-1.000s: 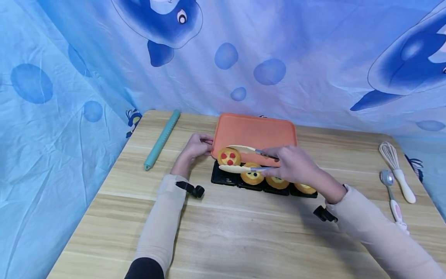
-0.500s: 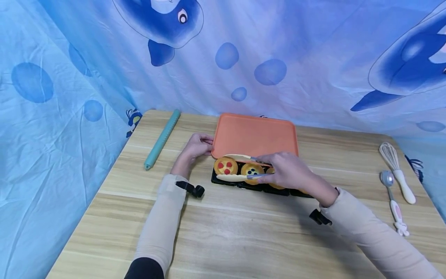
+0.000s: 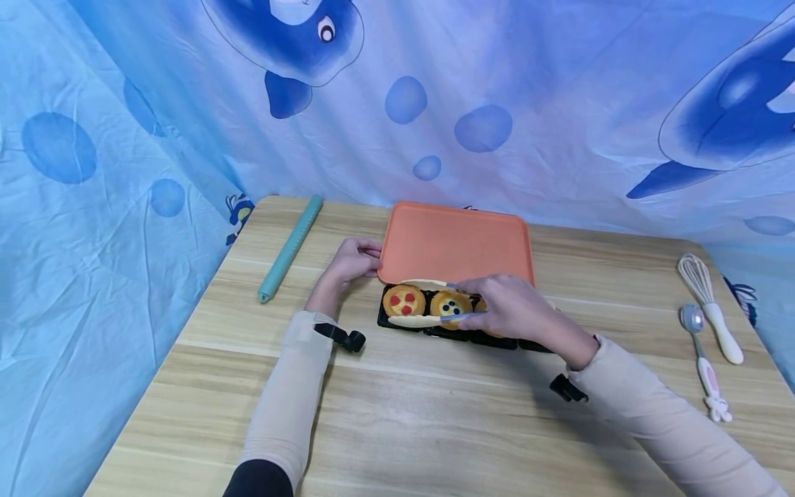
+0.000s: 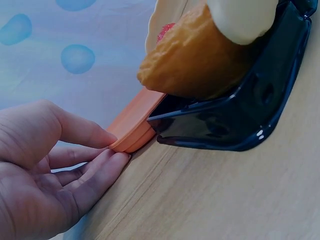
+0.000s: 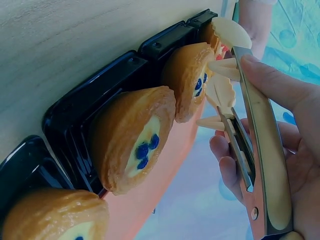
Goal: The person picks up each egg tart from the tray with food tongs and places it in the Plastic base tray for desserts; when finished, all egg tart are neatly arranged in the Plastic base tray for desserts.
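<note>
My right hand (image 3: 512, 307) grips a pair of tongs (image 5: 265, 155) with cream scalloped tips. The tips stand either side of an egg tart with red berries (image 3: 404, 301), which sits in the left end compartment of a black segmented tray (image 4: 215, 127). In the left wrist view this tart leans in its compartment, with one tip overlapping it. To its right, a tart with blueberries (image 3: 450, 304) and more tarts fill the row, partly hidden under my right hand. My left hand (image 3: 352, 262) pinches the near left corner of an orange tray (image 3: 456, 241) just behind.
A teal rolling pin (image 3: 290, 248) lies at the left of the wooden table (image 3: 397, 421). Toward the right edge are a whisk (image 3: 709, 307) and a spoon with a rabbit handle (image 3: 703, 362). A blue patterned curtain (image 3: 546, 83) hangs behind the table.
The tongs have brought the red-berry tart down and toward me, from above the orange tray's edge into the black tray's left compartment. My left hand has stayed put.
</note>
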A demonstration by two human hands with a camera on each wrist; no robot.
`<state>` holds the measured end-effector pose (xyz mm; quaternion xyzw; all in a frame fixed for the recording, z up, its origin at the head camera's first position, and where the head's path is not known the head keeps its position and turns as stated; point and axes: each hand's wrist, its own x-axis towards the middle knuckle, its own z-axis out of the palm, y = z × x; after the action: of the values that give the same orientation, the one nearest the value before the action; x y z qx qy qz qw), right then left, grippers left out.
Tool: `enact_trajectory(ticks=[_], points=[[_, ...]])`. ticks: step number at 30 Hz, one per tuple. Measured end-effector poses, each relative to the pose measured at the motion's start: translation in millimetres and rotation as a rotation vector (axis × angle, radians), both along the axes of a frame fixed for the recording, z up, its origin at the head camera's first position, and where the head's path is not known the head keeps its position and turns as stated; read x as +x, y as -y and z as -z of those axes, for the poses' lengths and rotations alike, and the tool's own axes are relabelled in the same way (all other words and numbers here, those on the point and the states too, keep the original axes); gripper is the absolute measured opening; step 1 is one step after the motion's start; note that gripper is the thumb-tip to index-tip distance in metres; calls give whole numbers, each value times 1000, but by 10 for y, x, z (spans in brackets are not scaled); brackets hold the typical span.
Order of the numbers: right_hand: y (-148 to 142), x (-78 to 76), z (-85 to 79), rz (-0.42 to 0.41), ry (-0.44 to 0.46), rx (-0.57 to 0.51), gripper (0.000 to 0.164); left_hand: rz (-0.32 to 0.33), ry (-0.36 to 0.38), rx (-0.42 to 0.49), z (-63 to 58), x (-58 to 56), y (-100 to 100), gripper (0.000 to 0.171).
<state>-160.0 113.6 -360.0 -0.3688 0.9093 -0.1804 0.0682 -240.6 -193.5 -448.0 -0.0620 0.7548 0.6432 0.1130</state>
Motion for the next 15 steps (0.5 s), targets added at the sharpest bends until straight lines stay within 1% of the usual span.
enact_trajectory(ticks=[3, 6, 10, 15], points=[[5, 0, 7, 6, 8, -4, 61, 3, -1, -2, 0, -4, -3, 37], [15, 5, 14, 17, -5, -3, 66, 11, 0, -2, -3, -8, -2, 37], [27, 19, 11, 36, -25, -3, 77, 18, -1, 2, -5, -15, 6, 37], [-10, 47, -21, 65, 15, -45, 83, 15, 10, 5, 7, -17, 22, 37]])
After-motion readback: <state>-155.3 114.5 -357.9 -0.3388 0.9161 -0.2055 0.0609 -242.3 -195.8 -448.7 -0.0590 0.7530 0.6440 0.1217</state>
